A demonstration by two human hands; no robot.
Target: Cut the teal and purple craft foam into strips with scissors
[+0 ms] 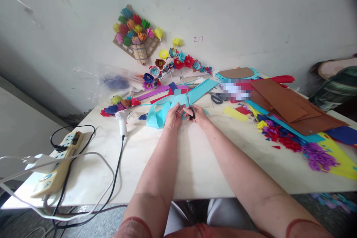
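Observation:
My left hand (pixel 174 116) is closed at the lower edge of a turquoise crepe paper strip (pixel 156 118), which loops to its left and runs flat to the upper right. Close beside it, my right hand (pixel 200 116) grips a pair of scissors (pixel 192 112) by the black handles. Their blades point away from me, over the paper; whether they are parted is too small to tell. Some of the paper under my left fingers is hidden. A white glue gun (pixel 122 122) stands on the table to the left of both hands.
Paper flowers (pixel 177 63) and coloured strips lie along the wall. At the right are brown sheets (pixel 281 100), paper scraps (pixel 287 139) and a second pair of scissors (pixel 216 99). A power strip (pixel 60 167) with trailing cables occupies the left table edge.

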